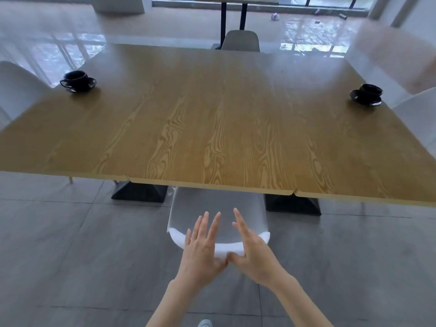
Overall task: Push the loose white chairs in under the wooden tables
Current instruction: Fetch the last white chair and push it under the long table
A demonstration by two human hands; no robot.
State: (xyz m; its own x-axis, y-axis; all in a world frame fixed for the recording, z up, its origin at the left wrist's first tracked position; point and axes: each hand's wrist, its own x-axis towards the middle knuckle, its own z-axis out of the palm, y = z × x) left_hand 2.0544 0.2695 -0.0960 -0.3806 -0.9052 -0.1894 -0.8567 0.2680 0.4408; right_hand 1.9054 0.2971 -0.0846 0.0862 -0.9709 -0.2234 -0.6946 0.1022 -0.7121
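Observation:
A white chair (188,213) stands at the near edge of the wooden table (212,119), its seat partly under the tabletop and its backrest toward me. My left hand (204,246) and my right hand (252,249) are side by side over the top of the backrest, fingers spread and pointing forward, thumbs nearly touching. Neither hand holds anything. Whether the palms touch the backrest I cannot tell.
Two black cups on saucers sit on the table, one at the left (77,80), one at the right (366,94). More white chairs stand at the left end (16,90), right end (417,119) and far side (240,40). Black table bases (139,192) flank the near chair. Grey tiled floor lies around.

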